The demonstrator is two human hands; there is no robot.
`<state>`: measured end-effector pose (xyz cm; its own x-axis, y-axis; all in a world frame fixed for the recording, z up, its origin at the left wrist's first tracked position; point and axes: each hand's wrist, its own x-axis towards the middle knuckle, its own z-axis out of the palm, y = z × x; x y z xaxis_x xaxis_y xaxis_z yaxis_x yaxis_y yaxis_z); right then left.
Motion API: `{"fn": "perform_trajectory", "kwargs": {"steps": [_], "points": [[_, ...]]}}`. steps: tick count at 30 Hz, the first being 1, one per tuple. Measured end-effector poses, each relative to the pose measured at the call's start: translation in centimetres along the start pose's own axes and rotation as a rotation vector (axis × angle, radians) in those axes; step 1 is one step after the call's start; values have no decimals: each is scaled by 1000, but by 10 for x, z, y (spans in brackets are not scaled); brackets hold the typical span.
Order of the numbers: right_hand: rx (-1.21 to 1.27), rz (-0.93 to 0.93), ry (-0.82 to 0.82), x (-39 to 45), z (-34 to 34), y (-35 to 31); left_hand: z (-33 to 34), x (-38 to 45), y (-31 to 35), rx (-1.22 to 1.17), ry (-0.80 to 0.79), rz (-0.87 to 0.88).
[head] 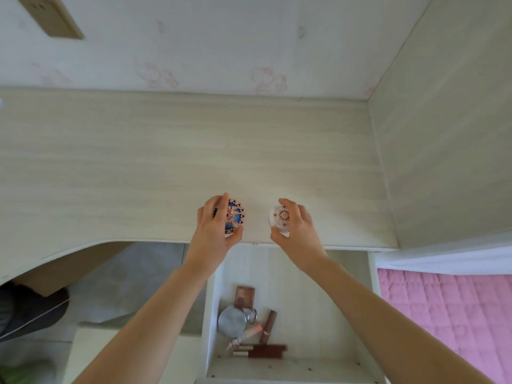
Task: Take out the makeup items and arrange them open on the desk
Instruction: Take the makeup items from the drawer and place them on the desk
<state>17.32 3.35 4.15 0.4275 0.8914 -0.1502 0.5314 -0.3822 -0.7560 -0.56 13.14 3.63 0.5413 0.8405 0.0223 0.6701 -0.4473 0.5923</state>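
Holding two round makeup cases at once is where things could go wrong. The blue patterned case (234, 216) is gripped by the left hand (214, 227), with the fingers curled over its far side and the thumb under its near edge. The pale case (280, 217) is gripped by the right hand (296, 227) in the same way. Both cases are held at the near part of the counter (166, 162), close to its front edge, and whether they touch the wood cannot be told.

If either case is let go too near that edge, it could roll or slide off and drop into the open drawer (318, 300) below. If a lid is pulled with only one hand, the case could pop loose and the powder inside could be cracked. The two cases are kept a little apart, so a bump between them is not likely yet.

The round cases have no long side, being shaped like fat coins. Their patterned tops are tipped toward each other and up toward the camera, so they seem to be held on a slant, not flat.

More items are left in the drawer: a square brown palette (245, 296), a silver round compact (232, 321), and some lipstick tubes (264, 350) lying mostly sideways. So it is judged that the job is only just begun, and nothing is seen opened yet.
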Motion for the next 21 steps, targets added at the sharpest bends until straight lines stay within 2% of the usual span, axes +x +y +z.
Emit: {"fn": "perform_trajectory", "kwargs": {"steps": [5,11,21], "points": [[-153,-24,-30,41,16,-15,-8,32,-21,103,-100,7],[-198,-28,-71,68,36,-24,-11,52,-40,180,-185,42],[-447,-99,-67,83,48,-30,-6,69,-62,243,-221,123]]}}
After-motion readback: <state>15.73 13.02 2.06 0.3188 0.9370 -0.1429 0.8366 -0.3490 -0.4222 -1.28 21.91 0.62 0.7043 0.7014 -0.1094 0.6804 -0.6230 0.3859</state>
